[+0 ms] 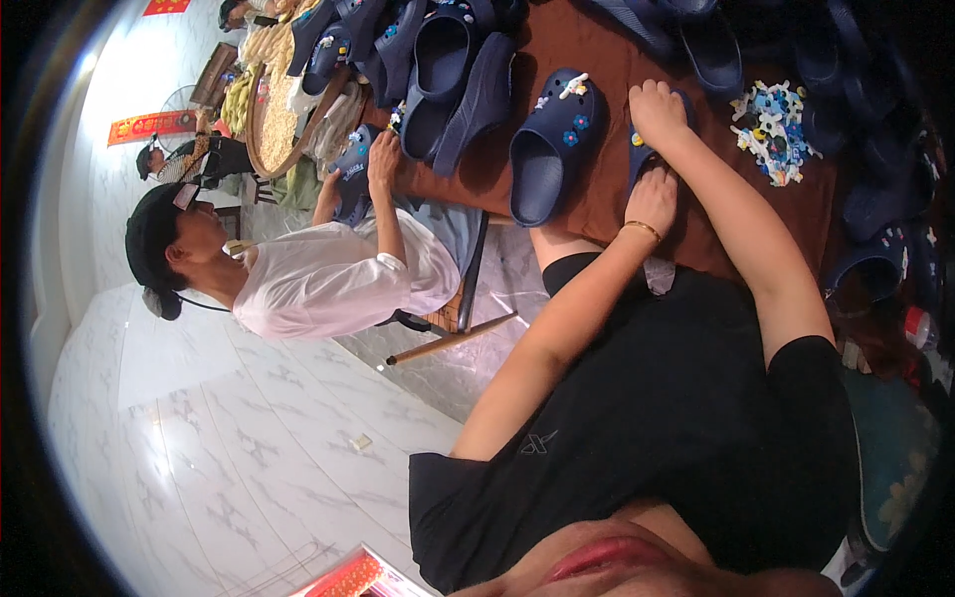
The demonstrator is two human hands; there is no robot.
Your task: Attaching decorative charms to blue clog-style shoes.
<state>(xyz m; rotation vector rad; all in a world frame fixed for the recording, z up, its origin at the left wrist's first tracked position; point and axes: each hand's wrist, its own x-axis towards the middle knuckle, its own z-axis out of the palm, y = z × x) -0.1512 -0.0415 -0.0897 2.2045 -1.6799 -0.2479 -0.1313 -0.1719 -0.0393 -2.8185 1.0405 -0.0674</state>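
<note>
We look down on a counter (597, 60) draped in brown cloth, where our two hands work a dark blue clog (642, 149) lying near its front edge. Our right hand (659, 111) presses down on the clog's upper, fingers curled over it; our left hand (652, 199), with a thin gold bangle at the wrist, grips the shoe's lower end, fingers closed around it. Most of this clog is hidden beneath the two hands.

Just beside it, to the left, lies a second blue clog (552, 144), opening toward us, already carrying small charms in white, yellow and blue on its toe. Further left and behind, a heap of blue clogs (448, 60) leans together on the cloth. To the right of our hands sits a loose pile of small charms (771, 129), mostly white, pale blue and black, and more clogs (880, 259) line the counter's right edge.

At the counter's left end a co-worker (318, 274) in a white shirt and dark cap sits, both of that person's hands on another blue clog (353, 169). Beyond stands a round woven tray (284, 119) holding pale, grain-like goods.

On the white wall hangs a long red banner (149, 126) with gold markings, and a second red sign (164, 7) shows at the top edge. A red-and-gold package (353, 577) peeks in at the bottom of the frame, above the pale marble floor (229, 448).
</note>
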